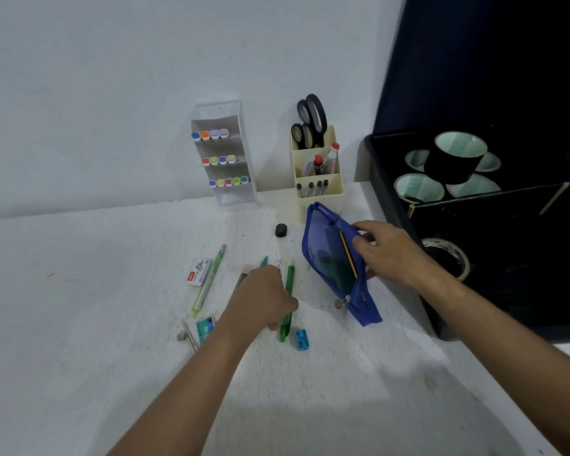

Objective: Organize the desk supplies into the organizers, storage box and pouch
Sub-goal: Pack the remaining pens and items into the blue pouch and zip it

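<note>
Nearest the cam: two bare forearms reaching in from the bottom edge over a white, slightly scuffed desk top (pixel 79 324). Left hand (pixel 260 296) is knuckles-up over a cluster of pens, fingers curled down onto them; looks like it grips the dark green plastic pen (pixel 288 301), but the fingertips are hidden, so can't tell exactly what's pinched. A teal pen tip (pixel 264 261) and a pale one poke out just beyond the hand. Right hand (pixel 392 251) pinches the upper edge of the blue mesh zip pouch (pixel 334 261), thumb & fingers curled on the rim, holding its mouth open and tilted up off the desk; a yellow pencil (pixel 348 255) and dark items show inside. Zip pull hangs at the near end.

Loose on the desk: small blue plastic sharpener (pixel 301 339) just beside the green pen's near end, light green highlighter-type pen (pixel 208 281) w/ a white staples box (pixel 198 271) touching it, a teal-and-white small box (pixel 205 327), a metal clip-like tool (pixel 188 335), a black oval eraser (pixel 281 230).

Against the wall: clear acrylic tiered marker organizer (pixel 224 156) w/ three rows of coloured markers, and a cream plastic pen holder (pixel 318 172) w/ black-handled scissors (pixel 310 125), markers, pens. Far right: black open storage box (pixel 392 179) holding tape rolls, one black roll (pixel 453 158) stacked on top.
</note>
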### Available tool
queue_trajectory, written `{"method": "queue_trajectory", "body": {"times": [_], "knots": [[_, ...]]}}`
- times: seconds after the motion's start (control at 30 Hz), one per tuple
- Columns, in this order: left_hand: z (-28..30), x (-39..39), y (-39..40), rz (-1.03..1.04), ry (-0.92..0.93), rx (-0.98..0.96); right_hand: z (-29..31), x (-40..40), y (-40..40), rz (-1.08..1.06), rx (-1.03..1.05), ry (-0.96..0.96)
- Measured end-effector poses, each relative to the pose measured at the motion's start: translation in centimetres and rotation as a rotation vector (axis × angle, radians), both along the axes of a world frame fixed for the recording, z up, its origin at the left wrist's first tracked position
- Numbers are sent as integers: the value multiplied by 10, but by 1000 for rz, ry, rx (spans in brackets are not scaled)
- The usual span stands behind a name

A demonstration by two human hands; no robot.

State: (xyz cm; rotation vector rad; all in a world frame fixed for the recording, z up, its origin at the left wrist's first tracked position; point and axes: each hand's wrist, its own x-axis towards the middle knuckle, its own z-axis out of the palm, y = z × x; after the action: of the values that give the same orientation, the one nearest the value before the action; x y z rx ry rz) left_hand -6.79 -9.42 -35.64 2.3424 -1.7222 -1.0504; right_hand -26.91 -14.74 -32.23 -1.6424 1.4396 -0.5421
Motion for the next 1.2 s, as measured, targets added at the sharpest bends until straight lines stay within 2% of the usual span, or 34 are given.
{"method": "queue_trajectory", "body": {"times": [0.2,0.43,0.57,0.67,0.93,1.1,1.2], "knots": [[0,2,0,-18,10,-83,0,1,1,-10,-13,-1],[46,-1,-15,84,128,-323,-2,0,-1,-27,-49,25],[55,-18,-28,114,329,-274,-3,-1,-3,-31,-71,59],[52,-34,-38,131,388,-180,-2,-1,-2,-30,-66,43],[41,-51,-41,101,369,-233,-1,0,0,-47,-34,-25],[37,-25,-37,64,282,-341,-2,-1,0,-23,-32,-5],[33,-1,-33,85,155,-400,-2,0,0,-12,-9,-13]]}}
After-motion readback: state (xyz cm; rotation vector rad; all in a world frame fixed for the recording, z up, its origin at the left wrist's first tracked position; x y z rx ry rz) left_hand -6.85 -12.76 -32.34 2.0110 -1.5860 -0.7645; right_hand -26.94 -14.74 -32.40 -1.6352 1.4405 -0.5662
